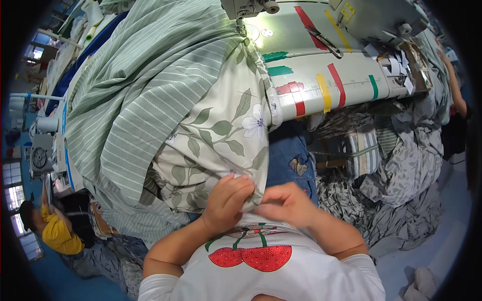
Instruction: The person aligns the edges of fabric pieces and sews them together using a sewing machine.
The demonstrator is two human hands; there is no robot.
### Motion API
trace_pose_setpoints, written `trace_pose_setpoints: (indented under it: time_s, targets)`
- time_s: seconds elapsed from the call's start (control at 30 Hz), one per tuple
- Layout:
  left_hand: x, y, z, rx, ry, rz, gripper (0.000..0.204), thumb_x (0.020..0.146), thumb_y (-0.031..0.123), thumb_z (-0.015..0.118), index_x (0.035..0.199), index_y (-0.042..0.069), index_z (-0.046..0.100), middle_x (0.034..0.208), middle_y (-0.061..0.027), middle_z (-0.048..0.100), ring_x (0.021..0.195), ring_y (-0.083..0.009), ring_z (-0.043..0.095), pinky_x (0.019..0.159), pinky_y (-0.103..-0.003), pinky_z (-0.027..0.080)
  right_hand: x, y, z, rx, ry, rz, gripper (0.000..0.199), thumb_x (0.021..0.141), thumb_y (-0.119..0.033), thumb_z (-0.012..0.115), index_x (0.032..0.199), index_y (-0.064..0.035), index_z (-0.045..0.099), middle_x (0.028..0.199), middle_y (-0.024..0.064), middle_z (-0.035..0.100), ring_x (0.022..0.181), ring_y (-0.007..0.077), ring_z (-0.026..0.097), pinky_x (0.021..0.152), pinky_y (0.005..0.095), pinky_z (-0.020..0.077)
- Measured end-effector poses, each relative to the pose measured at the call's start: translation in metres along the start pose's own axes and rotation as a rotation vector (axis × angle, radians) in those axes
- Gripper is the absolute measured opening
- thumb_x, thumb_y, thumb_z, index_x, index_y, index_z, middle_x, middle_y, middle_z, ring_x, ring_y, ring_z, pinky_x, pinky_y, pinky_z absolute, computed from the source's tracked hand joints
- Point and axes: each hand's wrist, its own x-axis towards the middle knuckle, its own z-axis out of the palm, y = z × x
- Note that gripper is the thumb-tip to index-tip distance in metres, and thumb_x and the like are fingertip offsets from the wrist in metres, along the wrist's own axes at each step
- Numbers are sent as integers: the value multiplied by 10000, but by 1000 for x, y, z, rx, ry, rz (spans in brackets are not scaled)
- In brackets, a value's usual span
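A floral fabric (226,125), cream with grey-green leaves and a white flower, hangs from the sewing machine's needle area down to my lap. Green striped fabric (150,95) lies bunched on its left, covering part of it. My left hand (228,200) is closed on the lower edge of the floral fabric, the fingers folded over it. Close on its right, my right hand (286,203) pinches the same edge at the corner with thumb and fingers. The fabric's upper end runs under the sewing machine head (246,10), where a lamp lights it.
On the machine bed (321,95), marked with coloured tape strips, lie thread snips (325,42). A small box (414,65) of odds and ends sits at the bed's right end. Heaped fabric (401,160) fills the right side. A person in yellow (63,233) works at far left.
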Motion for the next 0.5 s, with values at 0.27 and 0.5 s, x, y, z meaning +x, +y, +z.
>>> trace_pose_setpoints:
  time_s: [0.27,0.5]
  targets:
    - [12,-4,10,-109,81,-6,502,608,5,671,1106,11,604,775,-126,581,673,-316,560,596,-391,449,69,1,-45,185,341,-319,226,900,-116,618,1091,-3,568,885,46,647,818,94,596,791,252,468]
    - [16,2,17,160,-167,-113,323,660,72,615,982,68,645,795,-76,547,723,-243,560,641,-385,429,-19,-15,-6,41,288,-178,209,943,-134,522,1060,28,583,856,102,665,807,129,625,779,278,476]
